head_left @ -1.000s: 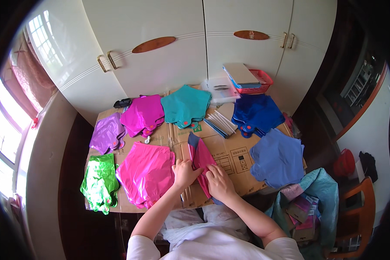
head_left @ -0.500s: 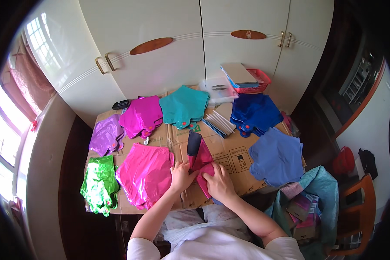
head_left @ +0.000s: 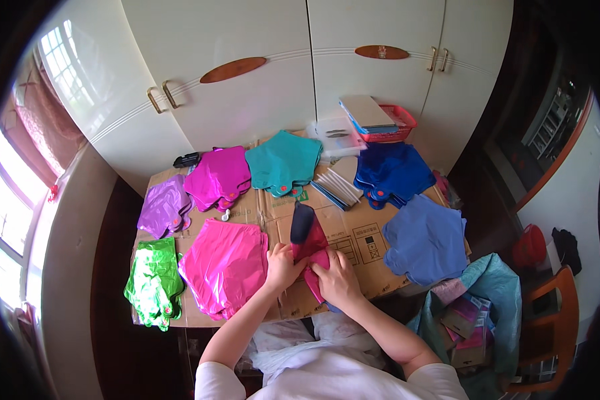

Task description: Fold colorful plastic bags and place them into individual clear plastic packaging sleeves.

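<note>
My left hand [head_left: 285, 270] and my right hand [head_left: 337, 280] are side by side over the near edge of the cardboard-covered table. Between them they grip a folded magenta sheet [head_left: 317, 241]. A dark navy part of it sticks up at the far end, and a magenta strip hangs down by my right fingers. The fingers of both hands are closed on it, with the thumbs on top. Just left of my left hand lies a stack of shiny pink sheets [head_left: 224, 263]. Farther off to the right is a stack of periwinkle-blue sheets [head_left: 425, 240].
More stacks lie around the table: green [head_left: 152, 277], lilac [head_left: 163, 208], purple [head_left: 218, 179], teal [head_left: 283, 163] and dark blue [head_left: 395, 172]. White sticks [head_left: 341, 187] lie centre-back near a red basket [head_left: 400, 135]. A teal sack [head_left: 497, 280] stands at the right beside a wooden chair [head_left: 561, 327].
The magenta sheet's dark far end has tilted slightly to the right. Both hands keep their grip in nearly the same place.
</note>
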Motion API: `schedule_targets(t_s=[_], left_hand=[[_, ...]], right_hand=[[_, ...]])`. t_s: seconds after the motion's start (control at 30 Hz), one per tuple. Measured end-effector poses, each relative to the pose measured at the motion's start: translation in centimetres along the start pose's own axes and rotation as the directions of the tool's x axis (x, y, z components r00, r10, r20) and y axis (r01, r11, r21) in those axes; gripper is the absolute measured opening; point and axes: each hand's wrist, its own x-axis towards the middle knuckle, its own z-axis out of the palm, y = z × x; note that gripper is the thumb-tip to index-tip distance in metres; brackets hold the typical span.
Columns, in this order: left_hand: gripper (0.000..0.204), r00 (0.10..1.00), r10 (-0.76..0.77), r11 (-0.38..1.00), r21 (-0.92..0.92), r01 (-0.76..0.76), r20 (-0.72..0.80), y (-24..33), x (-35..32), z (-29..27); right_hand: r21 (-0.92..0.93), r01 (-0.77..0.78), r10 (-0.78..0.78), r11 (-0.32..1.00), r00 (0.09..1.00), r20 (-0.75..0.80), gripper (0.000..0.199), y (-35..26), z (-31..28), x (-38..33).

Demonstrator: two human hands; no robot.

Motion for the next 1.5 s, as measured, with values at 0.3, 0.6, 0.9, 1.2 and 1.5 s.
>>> schedule_targets(t_s=[0.3,0.6,0.9,1.2,1.5], left_hand=[[0.012,0.982,0.19,0.98,0.058,-0.19,0.001,-0.2,-1.0,0.0],[0.01,0.997,0.08,0.997,-0.023,-0.08,-0.019,0.3,-0.5,-0.3],[0.038,0.885,0.412,0.873,0.183,-0.451,0.217,0.7,-0.6,-2.7],[0.04,0.822,0.47,0.736,0.371,-0.567,0.323,1.2,-1.3,-2.9],[0.039,0.816,0.495,0.734,0.359,-0.577,0.3,1.5,-1.1,-2.8]], right_hand=[[0.029,0.0,0.0,1.0,1.0,-0.003,0.022,0.1,0.1,0.1],[-0.043,-0.03,0.029,0.999,0.999,-0.017,0.022,0.0,0.2,-0.3],[-0.003,-0.02,0.02,1.0,1.0,0.011,0.027,0.1,-0.4,-0.1],[0.483,-0.221,0.054,0.848,0.941,0.335,0.021,2.4,-4.6,1.5],[0.343,0.414,-0.46,0.843,0.886,0.061,0.012,8.3,-1.7,6.0]])
